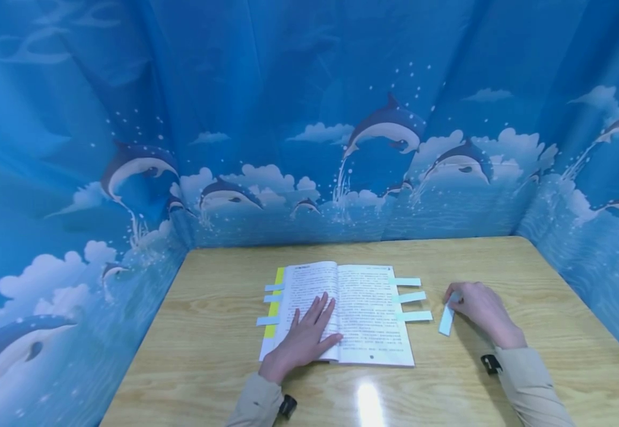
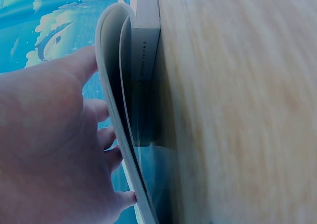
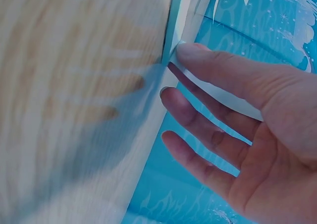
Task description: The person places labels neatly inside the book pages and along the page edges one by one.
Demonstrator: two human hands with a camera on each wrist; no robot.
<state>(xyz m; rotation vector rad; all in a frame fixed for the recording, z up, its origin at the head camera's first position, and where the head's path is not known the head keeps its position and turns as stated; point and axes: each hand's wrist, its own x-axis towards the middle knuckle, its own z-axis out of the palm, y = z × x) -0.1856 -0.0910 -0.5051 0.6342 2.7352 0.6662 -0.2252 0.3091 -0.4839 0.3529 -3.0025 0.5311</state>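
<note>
An open book [image 1: 370, 335] with printed pages lies on the table. My left hand [image 1: 305, 339] rests on its left page with fingers spread; in the left wrist view that hand [image 2: 49, 135] presses against the curved pages [image 2: 110, 50]. Right of the book, my right hand [image 1: 482, 309] pinches one end of a pale blue pad of sticky notes [image 1: 446, 322] at the tabletop. Up close, the thumb and index finger of the right hand [image 3: 228, 115] hold the thin pad, the other fingers loosely bent. Several pale blue sticky tabs [image 1: 413, 297] stick out past the right page's edge.
More pale blue tabs [image 1: 267, 321] and a yellow strip [image 1: 271, 329] show along the book's left edge. The wooden table [image 1: 208, 356] extends around the book. A blue curtain with dolphins [image 1: 288, 118] hangs behind the table and at both sides.
</note>
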